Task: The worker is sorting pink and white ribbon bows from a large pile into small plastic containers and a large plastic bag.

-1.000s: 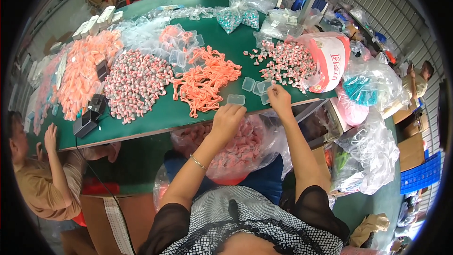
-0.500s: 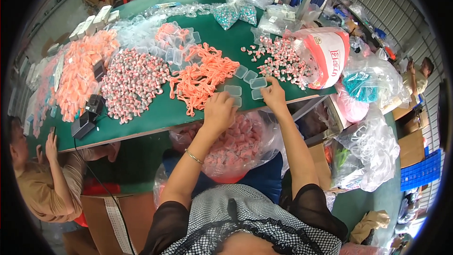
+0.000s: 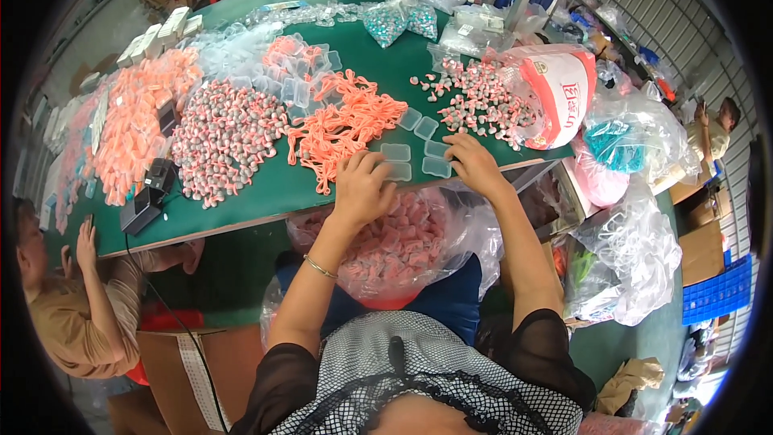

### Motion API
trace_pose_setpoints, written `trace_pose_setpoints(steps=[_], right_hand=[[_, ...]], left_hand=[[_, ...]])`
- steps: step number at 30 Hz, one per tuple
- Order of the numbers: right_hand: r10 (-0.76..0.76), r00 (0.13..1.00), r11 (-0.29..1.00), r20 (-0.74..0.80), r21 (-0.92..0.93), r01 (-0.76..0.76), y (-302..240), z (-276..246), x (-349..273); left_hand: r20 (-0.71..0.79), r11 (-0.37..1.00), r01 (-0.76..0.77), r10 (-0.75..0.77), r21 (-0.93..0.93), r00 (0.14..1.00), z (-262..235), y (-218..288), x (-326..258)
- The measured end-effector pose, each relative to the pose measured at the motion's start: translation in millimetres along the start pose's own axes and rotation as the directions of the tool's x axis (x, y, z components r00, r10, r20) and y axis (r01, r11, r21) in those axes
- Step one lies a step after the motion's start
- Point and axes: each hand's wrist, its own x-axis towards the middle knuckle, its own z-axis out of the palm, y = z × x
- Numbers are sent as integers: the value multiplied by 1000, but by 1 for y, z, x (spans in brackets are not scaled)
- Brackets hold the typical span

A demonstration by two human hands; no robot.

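Near the table's front edge, several small clear plastic boxes (image 3: 398, 171) lie in a loose group. My left hand (image 3: 362, 189) is just left of them, at the lower edge of the pile of orange cords (image 3: 342, 125). Its fingers are bent and apart, and no held thing shows in it. On the right side of the group, my right hand (image 3: 477, 165) has its fingers spread, with the tips beside a clear box (image 3: 436, 167). Whether they touch it I cannot tell.
Left of the cords is a heap of pink-and-grey earplug-like pieces (image 3: 225, 141). More spill from a red-and-white bag (image 3: 555, 97) at right. A bag of pink packets (image 3: 394, 250) sits below the table edge. Another person (image 3: 88, 298) sits at far left.
My left hand has shifted left, away from the clear boxes toward the orange cords. My right hand has drawn slightly right, and its fingers have spread off the boxes.
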Motion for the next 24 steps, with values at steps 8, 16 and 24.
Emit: trace_pose_setpoints(steps=[8, 16, 24], right_hand=[[12, 999, 999, -49, -46, -14, -17, 4, -14], [151, 971, 972, -183, -153, -180, -60, 23, 2], [182, 960, 957, -212, -185, -222, -65, 33, 11]], left_hand=[[-2, 999, -22, 22, 33, 1000, 11, -6, -5], [-22, 1000, -13, 14, 28, 1000, 20, -4, -7], [-139, 999, -17, 10, -50, 990, -9, -1, -5]])
